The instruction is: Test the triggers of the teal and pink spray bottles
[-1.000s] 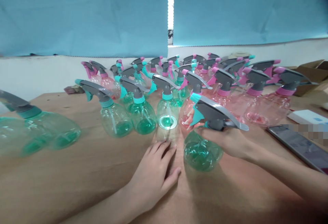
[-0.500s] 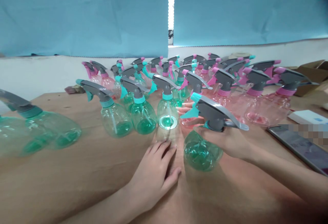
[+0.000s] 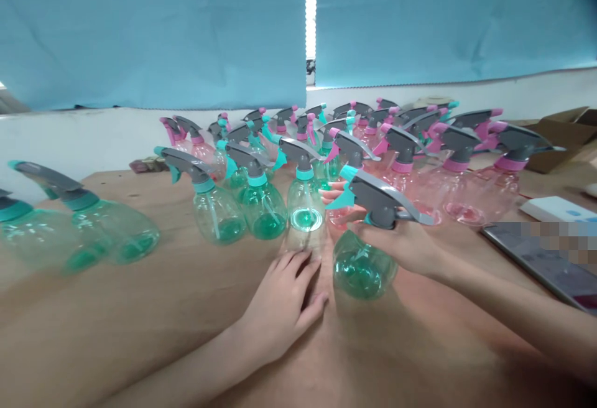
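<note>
My right hand (image 3: 401, 243) is closed round the neck of a green spray bottle (image 3: 361, 268) with a grey trigger head and teal nozzle (image 3: 377, 199). The bottle stands on the wooden table (image 3: 163, 308) in front of me. My left hand (image 3: 282, 308) lies flat on the table just left of that bottle, fingers stretched out and holding nothing. Close behind stands a clear green bottle (image 3: 304, 209).
Several green and pink spray bottles (image 3: 410, 159) crowd the back of the table. Two green bottles (image 3: 107, 227) stand at the far left. A phone (image 3: 545, 259) and a white box (image 3: 557, 209) lie at the right, cardboard boxes (image 3: 564, 131) behind. Blue curtains hang behind.
The view has shifted slightly, so everything sits a little higher and to the right. My right hand's fingers have spread forward past the nozzle. The left hand stays flat.
</note>
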`<state>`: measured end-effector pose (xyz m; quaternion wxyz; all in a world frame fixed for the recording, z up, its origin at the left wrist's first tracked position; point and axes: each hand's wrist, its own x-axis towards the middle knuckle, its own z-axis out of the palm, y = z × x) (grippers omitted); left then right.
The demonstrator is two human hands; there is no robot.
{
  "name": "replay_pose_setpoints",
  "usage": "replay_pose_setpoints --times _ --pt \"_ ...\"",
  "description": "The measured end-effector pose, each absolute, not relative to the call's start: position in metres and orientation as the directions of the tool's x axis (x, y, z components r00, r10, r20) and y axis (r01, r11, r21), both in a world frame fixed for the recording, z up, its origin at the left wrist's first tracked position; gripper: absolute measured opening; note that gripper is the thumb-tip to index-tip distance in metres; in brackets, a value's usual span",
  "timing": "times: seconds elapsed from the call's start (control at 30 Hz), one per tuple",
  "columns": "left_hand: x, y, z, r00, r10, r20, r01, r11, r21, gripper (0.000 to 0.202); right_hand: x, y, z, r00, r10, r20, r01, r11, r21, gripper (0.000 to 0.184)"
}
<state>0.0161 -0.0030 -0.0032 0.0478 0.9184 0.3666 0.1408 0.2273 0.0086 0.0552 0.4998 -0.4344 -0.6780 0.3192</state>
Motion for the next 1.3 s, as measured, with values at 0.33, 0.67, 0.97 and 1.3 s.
replay_pose_setpoints --times 0.33,0.67,0.97,1.3 --pt "0.016 -0.005 -0.001 0.684 0.685 0.25 0.658 -0.728 0.192 0.04 0.225 0.007 0.055 -0.062 0.903 0.425 0.328 0.421 -0.846 0.021" --pt "0.014 -0.007 0.001 0.676 0.705 0.215 0.676 -0.71 0.2 0.041 0.22 0.005 0.062 -0.104 0.919 0.38 0.357 0.391 -0.848 0.029" --pt "0.012 -0.003 -0.005 0.693 0.684 0.23 0.655 -0.73 0.197 0.044 0.217 0.006 0.062 -0.115 0.914 0.388 0.333 0.404 -0.852 0.029" --pt "0.008 0.002 -0.011 0.708 0.666 0.234 0.635 -0.746 0.199 0.047 0.218 0.011 0.055 -0.115 0.945 0.306 0.385 0.327 -0.863 0.027"
